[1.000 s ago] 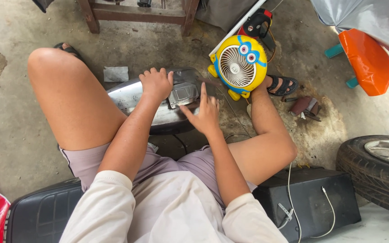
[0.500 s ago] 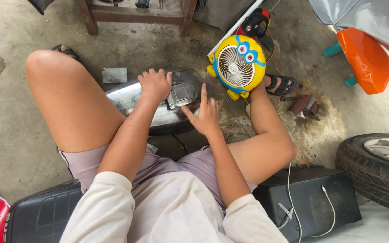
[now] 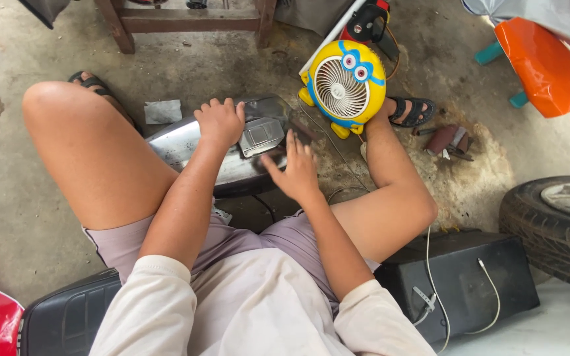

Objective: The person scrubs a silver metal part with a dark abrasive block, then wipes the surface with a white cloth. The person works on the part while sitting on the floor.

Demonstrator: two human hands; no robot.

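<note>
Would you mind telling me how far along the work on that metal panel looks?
Done: much of the metal panel already shows bare, shiny metal. In hand: the left hand steadies it on top, while the right hand, blurred, rubs its near edge; whether it holds anything is unclear. Left: the darker, duller section near the fan looks unfinished.

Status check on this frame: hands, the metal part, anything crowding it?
Left hand pressed on grey metal panel, fingers curled. Right hand open at panel's right end. Yellow fan close beyond; nothing between hands.
</note>
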